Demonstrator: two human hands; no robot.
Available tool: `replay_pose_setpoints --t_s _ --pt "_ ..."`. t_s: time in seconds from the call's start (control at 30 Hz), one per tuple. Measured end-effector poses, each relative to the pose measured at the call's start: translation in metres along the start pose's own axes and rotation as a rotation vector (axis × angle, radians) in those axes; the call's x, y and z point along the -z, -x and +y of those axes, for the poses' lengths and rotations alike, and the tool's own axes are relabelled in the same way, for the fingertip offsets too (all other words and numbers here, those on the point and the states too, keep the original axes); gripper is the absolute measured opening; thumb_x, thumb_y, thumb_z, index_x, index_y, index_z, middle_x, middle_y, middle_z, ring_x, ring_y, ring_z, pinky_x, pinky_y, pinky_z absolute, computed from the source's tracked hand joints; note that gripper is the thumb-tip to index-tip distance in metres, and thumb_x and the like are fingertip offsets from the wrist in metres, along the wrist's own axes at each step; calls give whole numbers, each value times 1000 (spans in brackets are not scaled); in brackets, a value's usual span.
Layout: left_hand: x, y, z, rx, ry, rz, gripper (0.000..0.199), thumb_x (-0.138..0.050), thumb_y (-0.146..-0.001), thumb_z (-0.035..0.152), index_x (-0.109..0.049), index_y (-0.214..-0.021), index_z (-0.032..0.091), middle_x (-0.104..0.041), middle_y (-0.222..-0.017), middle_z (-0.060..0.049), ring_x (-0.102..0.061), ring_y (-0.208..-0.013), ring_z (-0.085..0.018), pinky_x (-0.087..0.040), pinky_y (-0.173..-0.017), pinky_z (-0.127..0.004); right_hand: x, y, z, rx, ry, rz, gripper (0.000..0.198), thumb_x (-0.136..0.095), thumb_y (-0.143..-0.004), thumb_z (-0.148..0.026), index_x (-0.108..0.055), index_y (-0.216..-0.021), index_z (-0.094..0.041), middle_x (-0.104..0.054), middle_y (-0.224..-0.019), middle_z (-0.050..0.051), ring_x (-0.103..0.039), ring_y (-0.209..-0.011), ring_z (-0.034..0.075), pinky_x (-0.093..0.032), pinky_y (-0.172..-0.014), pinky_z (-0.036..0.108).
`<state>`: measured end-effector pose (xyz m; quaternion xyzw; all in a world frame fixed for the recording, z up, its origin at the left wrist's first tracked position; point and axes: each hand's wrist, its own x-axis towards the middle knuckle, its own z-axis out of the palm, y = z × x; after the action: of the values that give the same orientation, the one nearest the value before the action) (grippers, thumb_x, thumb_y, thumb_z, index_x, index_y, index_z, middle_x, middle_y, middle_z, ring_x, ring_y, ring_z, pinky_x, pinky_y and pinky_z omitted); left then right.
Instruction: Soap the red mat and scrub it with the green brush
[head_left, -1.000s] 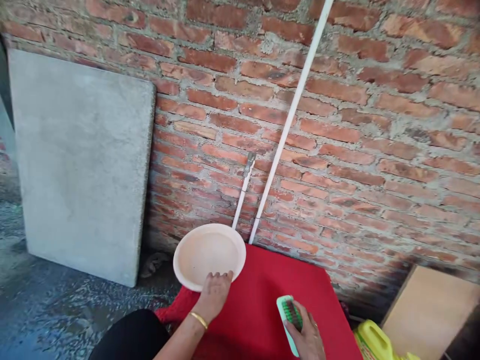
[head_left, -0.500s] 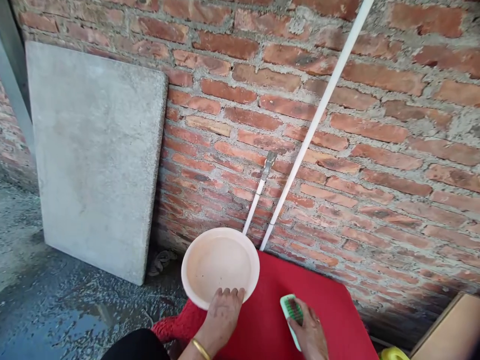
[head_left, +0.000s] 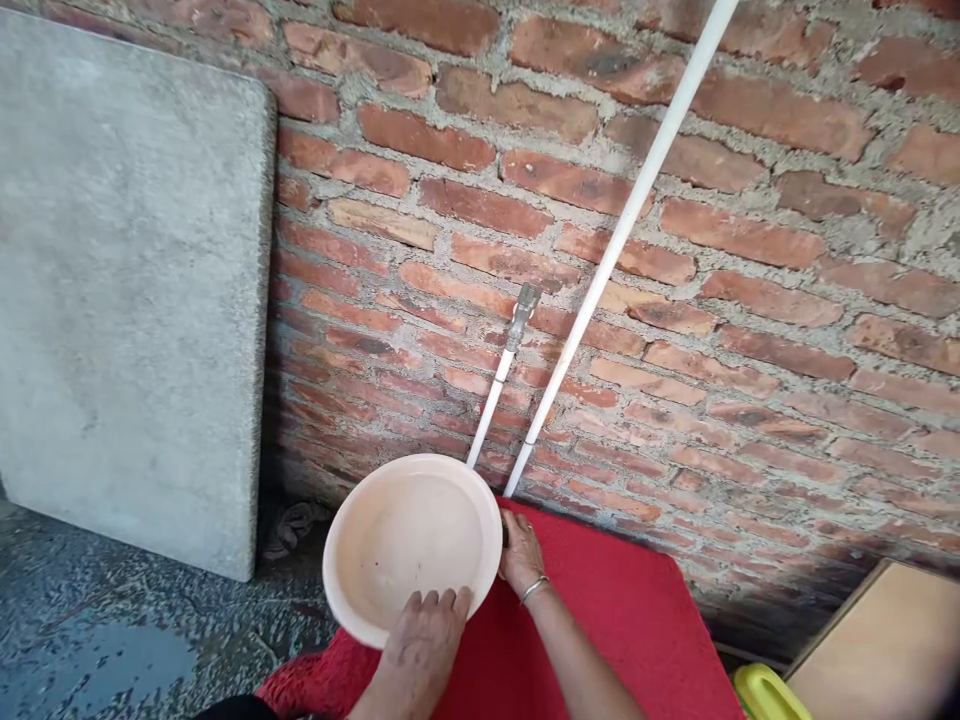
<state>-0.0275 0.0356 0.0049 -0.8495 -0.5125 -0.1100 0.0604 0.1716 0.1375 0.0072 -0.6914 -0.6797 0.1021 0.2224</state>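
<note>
My left hand grips the near rim of a pale pink plastic basin, fingers curled over the edge inside it. Tilted toward me, the basin stands over the red cloth-covered surface, with a few dark specks inside. Against the basin's outer right side is my right hand, a bracelet at its wrist. Its fingers are closed round the scrubbing brush, of which only a dark edge shows between hand and basin; the rest is hidden.
A brick wall rises behind. Along it run a long white pipe and a short capped one. A grey slab leans at the left above wet ground. To the right are a yellow container and a tan board.
My right hand has moved left with the green brush, from over the red surface to the basin's outer right side. The basin has shifted slightly left in view, still in my left hand.
</note>
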Motion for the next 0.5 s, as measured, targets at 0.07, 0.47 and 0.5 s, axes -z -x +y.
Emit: replay_pose_setpoints --t_s 0.07,0.47,0.5 --pt "-1 0 -3 -27 -11 -22 39 -59 -94 18 -62 -132 23 -70 -95 -6 -69 -85 -22 -48 -78 -37 -1 -5 12 24 5 -21 46 -72 -76 -27 -69 -121 -31 -68 -112 5 -62 -106 24 -46 -94 32" --pt "-1 1 -9 -31 -105 -100 42 -55 -93 9 -65 -130 26 -73 -96 -6 -71 -84 -23 -52 -78 -40 146 39 255 -632 114 264 47 -61 -74 -39 -68 -118 -25 -71 -97 13 -69 -91 31 -49 -85 44" --pt "-2 2 -9 -23 -106 -100 43 -55 -93 9 -65 -131 25 -73 -97 -6 -71 -86 -24 -52 -80 -41 159 55 273 -689 115 304 46 -61 -72 -41 -69 -114 -25 -71 -94 15 -70 -89 33 -49 -83 46"
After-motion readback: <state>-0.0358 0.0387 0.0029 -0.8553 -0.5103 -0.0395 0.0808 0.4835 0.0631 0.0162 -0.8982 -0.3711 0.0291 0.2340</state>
